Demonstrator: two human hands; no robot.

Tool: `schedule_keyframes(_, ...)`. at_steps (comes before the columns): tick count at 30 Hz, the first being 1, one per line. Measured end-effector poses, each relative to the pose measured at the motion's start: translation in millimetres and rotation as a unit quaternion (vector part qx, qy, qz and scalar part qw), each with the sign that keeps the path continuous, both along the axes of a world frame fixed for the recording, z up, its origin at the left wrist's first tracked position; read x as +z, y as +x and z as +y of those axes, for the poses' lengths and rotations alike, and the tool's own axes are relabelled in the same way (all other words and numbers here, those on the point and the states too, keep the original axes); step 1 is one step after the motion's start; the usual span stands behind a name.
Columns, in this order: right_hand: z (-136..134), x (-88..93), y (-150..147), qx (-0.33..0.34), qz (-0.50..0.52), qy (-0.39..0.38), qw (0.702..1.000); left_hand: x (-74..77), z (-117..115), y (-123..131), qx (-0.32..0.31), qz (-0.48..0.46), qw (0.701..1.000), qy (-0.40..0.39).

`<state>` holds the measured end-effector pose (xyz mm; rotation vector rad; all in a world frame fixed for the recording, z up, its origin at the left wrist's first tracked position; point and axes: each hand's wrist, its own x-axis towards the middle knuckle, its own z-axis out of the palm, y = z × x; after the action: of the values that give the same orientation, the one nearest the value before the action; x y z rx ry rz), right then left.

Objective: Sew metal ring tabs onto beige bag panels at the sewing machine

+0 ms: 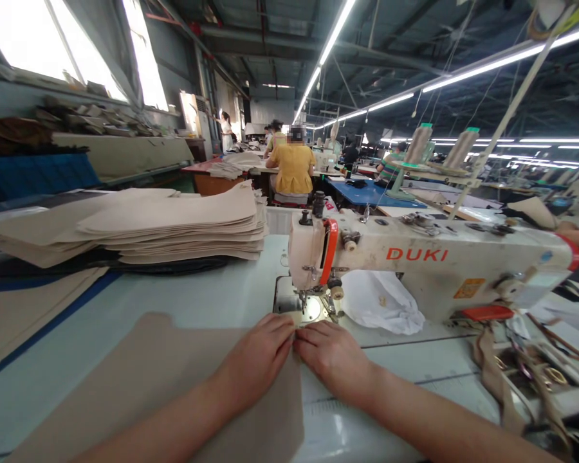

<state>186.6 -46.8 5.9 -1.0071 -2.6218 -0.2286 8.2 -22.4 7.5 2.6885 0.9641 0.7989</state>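
Observation:
A beige fabric piece [139, 379] lies flat on the pale sewing table [207, 296] in front of me. My left hand [258, 360] rests on its far right corner, fingers pressed together at the edge. My right hand [330, 354] meets it fingertip to fingertip and pinches the same fabric edge. Both hands sit just before the needle and presser foot [309, 301] of the white sewing machine [429, 263].
A tall stack of cut beige pieces [174, 225] lies at the back left of the table. A crumpled white cloth [381, 301] sits under the machine arm. Straps and metal rings [525, 373] lie at the right. Other workers [293, 168] sit at tables farther back.

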Motion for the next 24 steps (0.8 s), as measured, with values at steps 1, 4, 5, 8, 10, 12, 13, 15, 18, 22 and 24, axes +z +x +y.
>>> schedule_keyframes(1, 2, 0.5, 1, -0.002, -0.005, -0.002, 1.000, -0.6, 2, 1, 0.000, -0.001, 1.000, 0.004)
schedule_keyframes(4, 9, 1.5, 7, -0.010, -0.020, -0.008, 1.000, -3.3, 10, 7, -0.003, -0.009, 1.000, 0.015)
schedule_keyframes(5, 11, 1.6, 8, -0.013, -0.023, -0.010, 1.000, -4.3, 13, 8, -0.004, -0.011, 1.000, 0.017)
schedule_keyframes(8, 17, 0.5, 12, -0.018, -0.020, -0.014, 1.000, -6.6, 21, 12, -0.006, -0.012, 1.000, 0.020)
schedule_keyframes(10, 21, -1.2, 14, -0.023, -0.016, -0.018, 0.999, -6.8, 26, 14, -0.007, -0.009, 1.000, 0.021)
schedule_keyframes(12, 23, -3.3, 14, -0.028, -0.006, -0.021, 0.999, -6.2, 29, 15, -0.008, -0.008, 1.000, 0.022)
schedule_keyframes(13, 25, -4.3, 14, -0.030, 0.000, -0.022, 0.999, -5.8, 30, 15, -0.008, -0.010, 1.000, 0.022)
schedule_keyframes(15, 27, -5.8, 15, -0.032, 0.011, -0.023, 0.999, -5.5, 32, 16, -0.007, -0.015, 1.000, 0.022)
schedule_keyframes(18, 28, -6.3, 15, -0.033, 0.014, -0.024, 0.999, -6.6, 35, 17, -0.005, -0.021, 1.000, 0.022)
schedule_keyframes(22, 30, -5.3, 16, -0.040, 0.010, -0.022, 0.999, -9.0, 38, 18, -0.008, -0.033, 0.999, 0.017)
schedule_keyframes(24, 30, -5.0, 16, -0.043, 0.009, -0.022, 0.999, -10.0, 39, 18, -0.011, -0.037, 0.999, 0.017)
